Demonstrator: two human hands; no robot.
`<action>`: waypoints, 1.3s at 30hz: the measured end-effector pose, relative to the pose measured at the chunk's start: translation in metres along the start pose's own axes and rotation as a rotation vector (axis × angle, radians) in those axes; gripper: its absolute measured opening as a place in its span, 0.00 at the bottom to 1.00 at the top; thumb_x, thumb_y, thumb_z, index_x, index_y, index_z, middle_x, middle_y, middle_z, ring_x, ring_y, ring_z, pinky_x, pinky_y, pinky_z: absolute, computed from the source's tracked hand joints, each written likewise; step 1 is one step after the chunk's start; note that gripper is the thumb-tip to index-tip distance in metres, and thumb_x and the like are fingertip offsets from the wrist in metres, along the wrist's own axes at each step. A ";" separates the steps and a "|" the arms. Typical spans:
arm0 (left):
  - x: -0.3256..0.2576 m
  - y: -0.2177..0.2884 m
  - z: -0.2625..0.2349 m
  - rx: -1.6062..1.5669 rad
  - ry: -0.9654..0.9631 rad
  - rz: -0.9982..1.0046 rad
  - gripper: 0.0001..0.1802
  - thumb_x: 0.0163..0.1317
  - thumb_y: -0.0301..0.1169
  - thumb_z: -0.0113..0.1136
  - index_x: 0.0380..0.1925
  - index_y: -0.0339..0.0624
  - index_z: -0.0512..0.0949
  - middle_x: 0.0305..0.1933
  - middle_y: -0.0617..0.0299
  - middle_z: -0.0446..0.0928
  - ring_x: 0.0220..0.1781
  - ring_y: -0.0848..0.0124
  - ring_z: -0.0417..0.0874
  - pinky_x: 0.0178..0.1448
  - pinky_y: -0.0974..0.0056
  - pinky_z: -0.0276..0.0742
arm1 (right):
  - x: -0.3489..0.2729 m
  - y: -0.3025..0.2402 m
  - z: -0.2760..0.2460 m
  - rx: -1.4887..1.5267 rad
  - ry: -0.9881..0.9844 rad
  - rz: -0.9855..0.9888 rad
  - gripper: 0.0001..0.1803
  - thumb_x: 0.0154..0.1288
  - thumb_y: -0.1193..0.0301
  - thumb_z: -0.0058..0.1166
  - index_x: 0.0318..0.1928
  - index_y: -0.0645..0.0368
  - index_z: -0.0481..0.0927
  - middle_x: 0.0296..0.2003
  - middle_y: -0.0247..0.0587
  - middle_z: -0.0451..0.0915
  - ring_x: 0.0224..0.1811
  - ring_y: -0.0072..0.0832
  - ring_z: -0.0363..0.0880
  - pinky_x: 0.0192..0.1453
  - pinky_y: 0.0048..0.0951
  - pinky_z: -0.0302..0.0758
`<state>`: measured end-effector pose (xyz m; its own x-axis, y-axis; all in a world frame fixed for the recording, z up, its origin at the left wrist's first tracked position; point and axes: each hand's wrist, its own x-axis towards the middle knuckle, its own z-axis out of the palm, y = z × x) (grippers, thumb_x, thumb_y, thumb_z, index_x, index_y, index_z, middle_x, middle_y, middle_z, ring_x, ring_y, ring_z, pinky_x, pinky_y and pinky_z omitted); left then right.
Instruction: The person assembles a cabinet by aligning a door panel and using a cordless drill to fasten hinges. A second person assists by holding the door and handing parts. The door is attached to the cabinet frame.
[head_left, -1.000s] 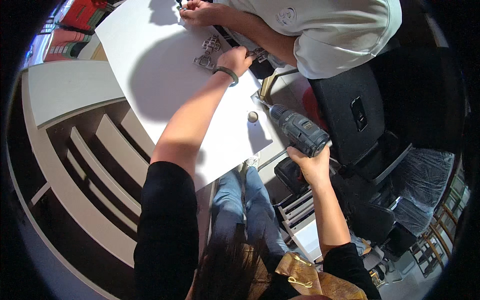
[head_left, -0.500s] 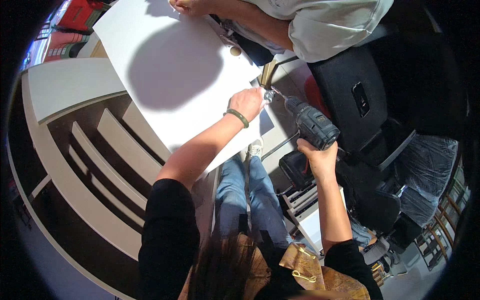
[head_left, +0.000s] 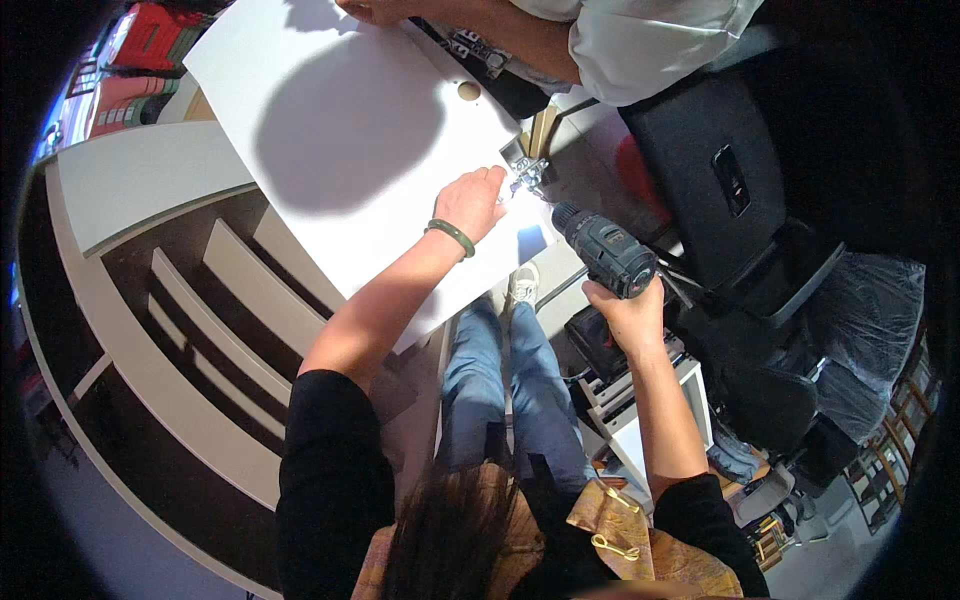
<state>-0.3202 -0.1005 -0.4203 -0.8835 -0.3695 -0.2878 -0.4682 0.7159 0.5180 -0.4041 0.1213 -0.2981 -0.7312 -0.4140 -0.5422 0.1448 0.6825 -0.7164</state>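
Note:
My right hand grips a black cordless drill. Its bit points up and left at a shiny metal cabinet hinge, close to it; whether they touch is hard to tell. At the right edge of a white panel, my left hand is closed with its fingertips on the hinge. A green bangle circles that wrist. A round hole shows near the panel's far right edge.
Across the panel is another person's arm in a white sleeve. To the left stands a pale cabinet frame with several slats. A black chair with a phone is at right, by a plastic-wrapped chair.
Both my hands have shifted slightly left, the drill moving with the right one. The hinge now shows more fully beside my left fingers. The other person's arm has moved a little.

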 end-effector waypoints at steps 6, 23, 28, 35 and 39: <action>-0.005 0.000 -0.010 -0.364 0.028 -0.168 0.15 0.59 0.31 0.61 0.45 0.39 0.74 0.40 0.53 0.80 0.43 0.61 0.82 0.48 0.60 0.78 | 0.001 0.001 0.006 -0.050 0.010 -0.034 0.19 0.46 0.75 0.67 0.42 0.64 0.80 0.37 0.42 0.84 0.40 0.28 0.83 0.49 0.30 0.77; -0.015 -0.016 0.009 -2.073 -0.198 -0.225 0.19 0.74 0.34 0.43 0.55 0.30 0.70 0.53 0.42 0.77 0.48 0.62 0.82 0.53 0.62 0.81 | -0.013 -0.015 -0.005 0.126 -0.095 -0.096 0.18 0.47 0.77 0.69 0.42 0.62 0.81 0.36 0.38 0.84 0.38 0.25 0.82 0.47 0.29 0.77; -0.020 -0.007 0.011 -2.075 -0.154 -0.232 0.18 0.73 0.33 0.48 0.54 0.28 0.71 0.55 0.41 0.75 0.48 0.63 0.80 0.55 0.61 0.79 | -0.019 -0.012 -0.005 0.108 -0.094 -0.095 0.17 0.46 0.76 0.69 0.39 0.61 0.80 0.35 0.38 0.83 0.38 0.26 0.82 0.47 0.29 0.77; -0.022 -0.014 0.017 -1.835 -0.124 -0.275 0.14 0.70 0.34 0.55 0.49 0.37 0.73 0.38 0.59 0.76 0.36 0.74 0.78 0.41 0.71 0.78 | -0.021 -0.009 -0.007 0.103 -0.075 -0.095 0.20 0.46 0.75 0.70 0.42 0.61 0.78 0.36 0.38 0.83 0.39 0.26 0.82 0.48 0.28 0.77; -0.025 -0.016 0.018 -1.706 -0.081 -0.293 0.13 0.70 0.34 0.56 0.48 0.37 0.76 0.35 0.62 0.77 0.32 0.77 0.77 0.35 0.75 0.72 | -0.023 -0.009 -0.007 0.118 -0.084 -0.087 0.21 0.46 0.76 0.69 0.42 0.60 0.77 0.37 0.38 0.83 0.39 0.26 0.82 0.48 0.28 0.77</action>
<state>-0.2899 -0.0922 -0.4362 -0.7953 -0.2957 -0.5291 -0.1345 -0.7651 0.6297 -0.3937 0.1285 -0.2761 -0.6870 -0.5208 -0.5068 0.1643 0.5680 -0.8064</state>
